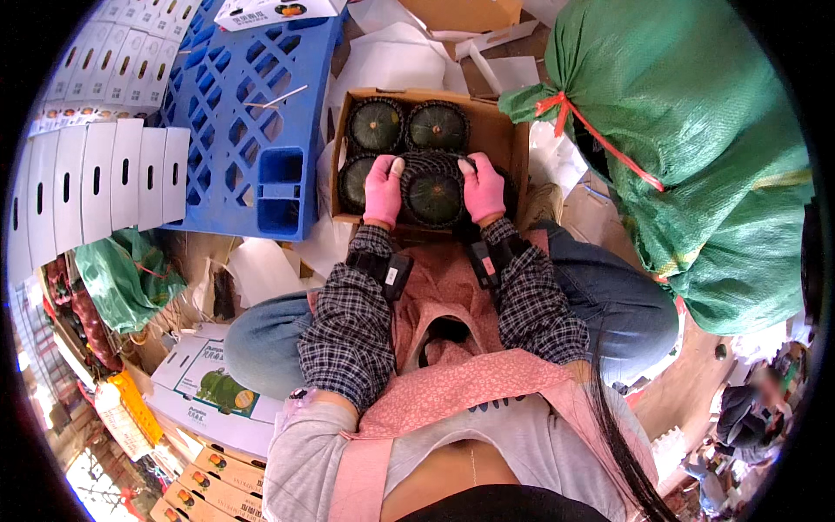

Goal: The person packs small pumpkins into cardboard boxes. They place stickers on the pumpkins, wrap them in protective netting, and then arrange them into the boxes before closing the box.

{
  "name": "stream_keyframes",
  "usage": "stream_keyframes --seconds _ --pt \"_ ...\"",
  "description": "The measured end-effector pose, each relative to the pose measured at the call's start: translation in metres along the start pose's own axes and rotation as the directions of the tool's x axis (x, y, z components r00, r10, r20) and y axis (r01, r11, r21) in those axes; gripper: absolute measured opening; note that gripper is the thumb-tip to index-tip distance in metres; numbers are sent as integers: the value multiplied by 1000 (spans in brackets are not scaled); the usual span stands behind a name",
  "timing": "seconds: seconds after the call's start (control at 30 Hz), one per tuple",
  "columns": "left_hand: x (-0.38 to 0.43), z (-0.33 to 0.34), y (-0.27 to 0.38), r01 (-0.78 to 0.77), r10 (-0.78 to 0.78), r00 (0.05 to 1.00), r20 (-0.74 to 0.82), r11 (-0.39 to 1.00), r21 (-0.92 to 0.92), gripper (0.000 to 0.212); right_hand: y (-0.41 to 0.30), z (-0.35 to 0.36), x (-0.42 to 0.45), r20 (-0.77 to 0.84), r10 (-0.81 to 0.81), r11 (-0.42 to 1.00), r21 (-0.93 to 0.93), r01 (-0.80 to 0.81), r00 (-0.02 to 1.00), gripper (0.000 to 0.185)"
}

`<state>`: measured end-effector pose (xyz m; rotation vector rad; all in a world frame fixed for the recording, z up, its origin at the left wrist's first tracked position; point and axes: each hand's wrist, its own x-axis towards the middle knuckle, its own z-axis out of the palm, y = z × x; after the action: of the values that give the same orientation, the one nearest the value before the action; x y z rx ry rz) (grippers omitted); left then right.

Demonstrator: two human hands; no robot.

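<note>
An open cardboard box [338,189] with brown inner walls stands in front of me, holding several dark green pumpkins, such as the one at its back left [376,125]. Both my hands wear pink gloves. My left hand [383,189] and my right hand [483,187] grip opposite sides of the black foam net around a pumpkin [436,198] in the near middle of the box. Its top shows between them. Another dark pumpkin is partly hidden behind my right hand.
A blue plastic pallet [313,130] lies to the left, beside stacked white cartons [98,183]. Large green woven sacks [678,98] tied with red string bulk at the right. A printed pumpkin carton [196,404] stands lower left. Paper scraps [398,59] litter the floor. A person [750,411] is far right.
</note>
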<state>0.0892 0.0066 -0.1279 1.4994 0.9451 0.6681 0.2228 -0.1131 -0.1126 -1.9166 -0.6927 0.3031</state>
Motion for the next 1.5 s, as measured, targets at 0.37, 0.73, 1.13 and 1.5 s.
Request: stream_keyframes --seconds 0.37,0.73,1.13,1.5 --pt "-2 1 32 -136 251 959 -130 813 566 22 -20 -3 12 84 362 795 -547 -261 929 32" --pt "-24 -24 71 -319 71 898 434 786 530 78 -51 -7 -49 164 147 820 -571 -28 975 47" --pt "-12 -23 72 -176 -141 830 540 852 493 102 -8 -9 -32 253 132 938 -345 -38 958 51" --pt "-16 -21 57 55 -42 826 562 998 -6 107 -29 -32 -28 232 53 998 -46 -44 971 68"
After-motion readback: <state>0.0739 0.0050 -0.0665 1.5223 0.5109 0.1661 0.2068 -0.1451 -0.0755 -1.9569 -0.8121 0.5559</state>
